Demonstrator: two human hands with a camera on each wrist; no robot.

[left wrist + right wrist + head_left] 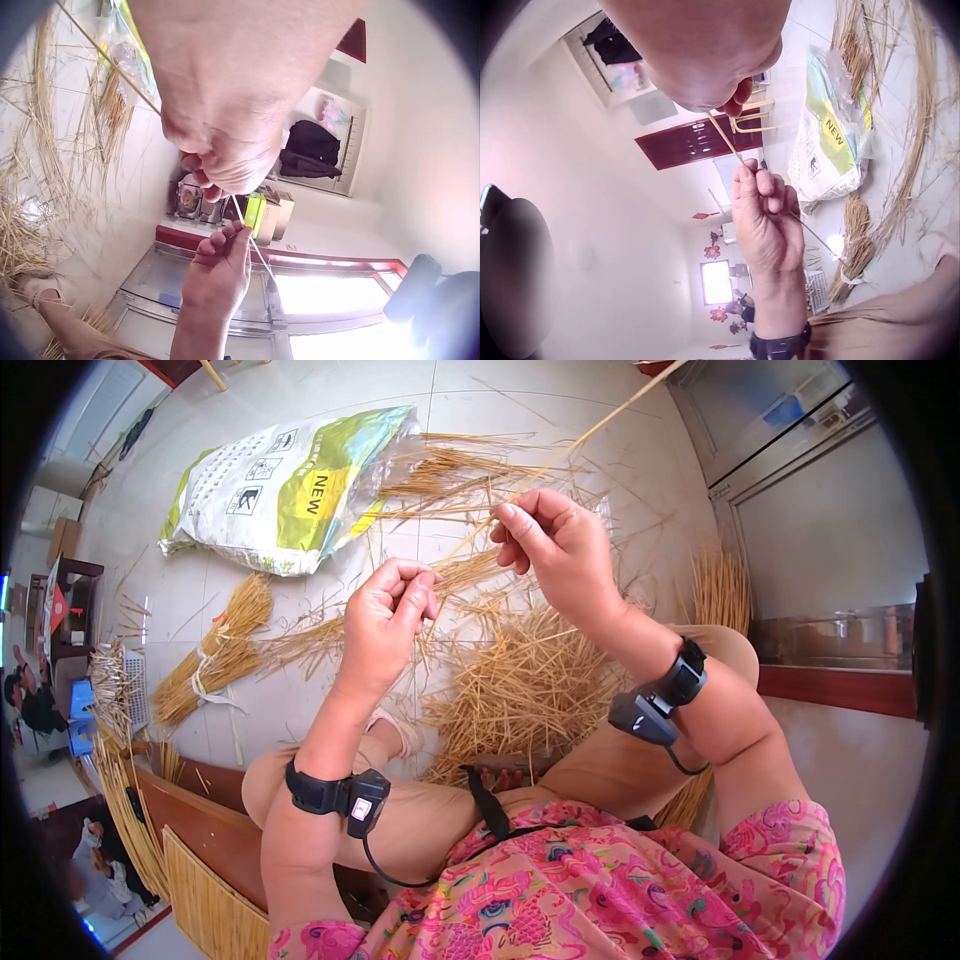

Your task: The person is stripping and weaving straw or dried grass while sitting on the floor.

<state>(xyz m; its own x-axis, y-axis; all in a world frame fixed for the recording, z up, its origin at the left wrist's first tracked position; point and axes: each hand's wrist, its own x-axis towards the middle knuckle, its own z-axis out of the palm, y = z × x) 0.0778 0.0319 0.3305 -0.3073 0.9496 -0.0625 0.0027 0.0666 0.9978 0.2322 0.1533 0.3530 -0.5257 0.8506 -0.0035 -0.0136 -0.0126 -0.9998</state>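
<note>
Right of the bag (280,490), the straw (625,407) ran out past the head view's top edge, and the right hand (565,555) and left hand (388,615) covered parts of it. The bag's smallest print was too tiny to read, and it was unclear whether the stalks (445,470) at its mouth reached inside. The left wrist view's top edge cut the bag off. In the right wrist view, a dark shape (517,277) well left of the bag was blurred.

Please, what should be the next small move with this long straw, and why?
Probably slide the right grip outward along the straw, the left grip holding: both pinch this straw, and a long length extends beyond the right grip.
</note>
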